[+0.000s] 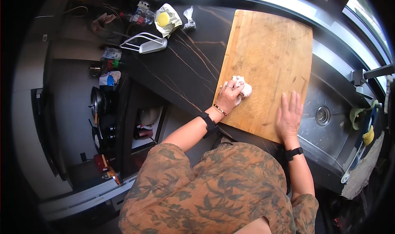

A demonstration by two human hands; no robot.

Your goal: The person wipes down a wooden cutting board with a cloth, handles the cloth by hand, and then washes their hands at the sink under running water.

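Observation:
A large wooden cutting board [267, 57] lies across the dark counter and partly over the sink's edge. Near its left edge, my left hand [230, 94] is closed around a crumpled white cloth [244, 90] with pinkish marks and presses it on the wood. My right hand [289, 118] rests flat on the board's lower right part, its fingers stretched out and holding nothing. Light scuffs and darker stains show on the board's surface.
A metal sink [312, 127] with a drain is at right. On the dark counter [181, 69] stand a white-handled rack [151, 46], a yellow round item [163, 19] on paper and a small clear plastic bag [189, 19]. A green strainer-like item [357, 118] hangs beyond the sink.

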